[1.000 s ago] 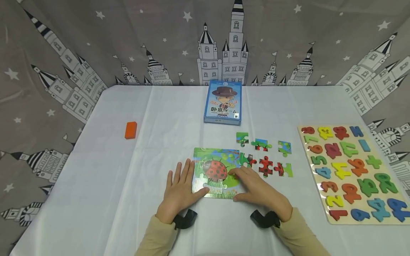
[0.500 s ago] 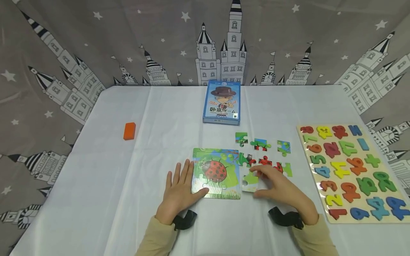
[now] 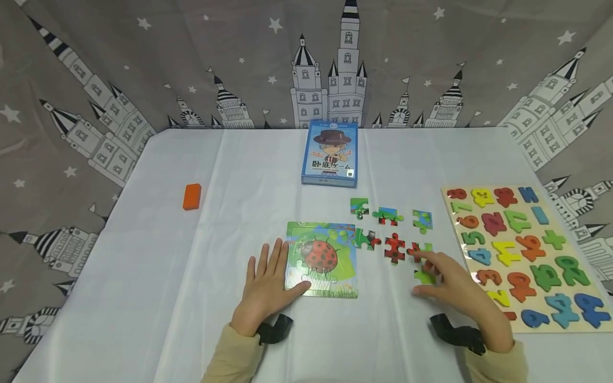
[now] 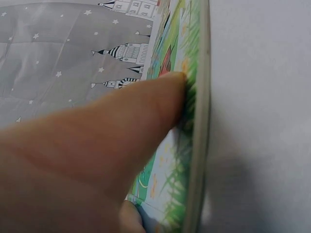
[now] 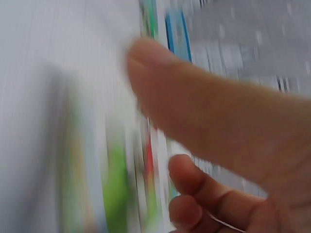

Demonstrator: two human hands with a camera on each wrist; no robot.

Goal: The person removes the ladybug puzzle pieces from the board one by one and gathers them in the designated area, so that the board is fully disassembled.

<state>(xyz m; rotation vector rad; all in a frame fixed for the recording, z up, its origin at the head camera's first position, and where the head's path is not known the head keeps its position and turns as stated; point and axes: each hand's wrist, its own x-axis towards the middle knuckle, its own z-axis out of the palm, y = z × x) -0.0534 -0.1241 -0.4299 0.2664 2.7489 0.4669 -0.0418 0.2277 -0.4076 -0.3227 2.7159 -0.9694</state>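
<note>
In the head view, my left hand [image 3: 266,290] lies flat with fingers spread along the left side of the ladybug puzzle tray [image 3: 348,293]. Its thumb presses on the tray's front part, over the printed grass, as the left wrist view also shows. Farther right, my right hand [image 3: 460,287] pinches a green puzzle piece [image 3: 425,277] between thumb and index finger, partly covering it. The right wrist view is blurred around this piece. Just beyond the right fingertips lies a red and green piece [image 3: 428,247]. Left of it are a red piece [image 3: 395,249] and a green and black one [image 3: 365,239].
Behind them sit more loose pieces, among them a blue and red piece [image 3: 388,215]. A blue game box [image 3: 329,154] stands at the back. The wooden number board [image 3: 519,266] lies right, partly behind the right wrist. An orange block [image 3: 192,196] is far left.
My right hand has moved rightward from the tray, carrying the green piece away from the tray's right side to below the loose pieces. The left hand has stayed in place.
</note>
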